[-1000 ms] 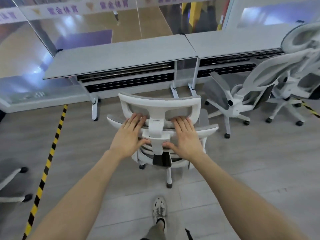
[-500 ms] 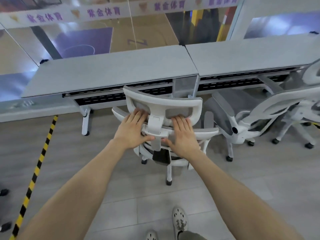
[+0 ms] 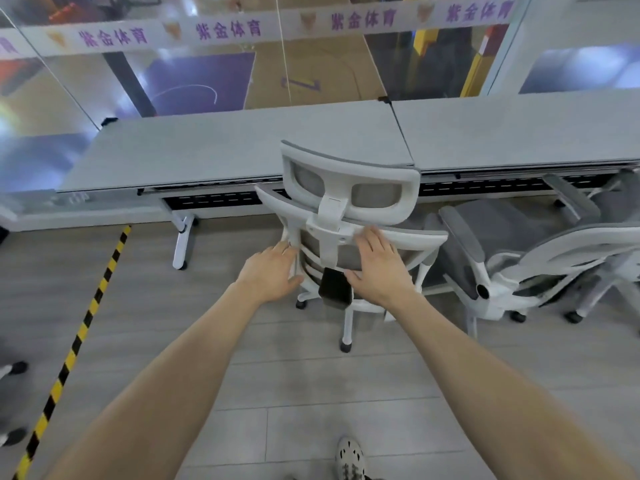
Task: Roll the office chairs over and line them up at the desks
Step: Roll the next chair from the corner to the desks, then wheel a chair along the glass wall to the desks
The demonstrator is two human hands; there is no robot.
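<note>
Head camera looks down on a white-framed office chair (image 3: 349, 181) with grey mesh, standing on the grey plank floor (image 3: 173, 306) with its back to the person. Its headrest overlaps the near edge of the left table (image 3: 225, 147), close to the seam with the right table (image 3: 519, 133). The left hand (image 3: 273, 271) lies against the left edge of the backrest, fingers extended and thumb spread toward the frame. The right hand (image 3: 377, 268) presses flat on the backrest just under the top rail, fingers straight and close together, thumb out to the side. A second chair (image 3: 502, 237) stands just beside it at the right table's near edge. Yellow-black tape (image 3: 79, 341) runs along the floor on the left, and a shoe (image 3: 349, 459) shows at the bottom.
</note>
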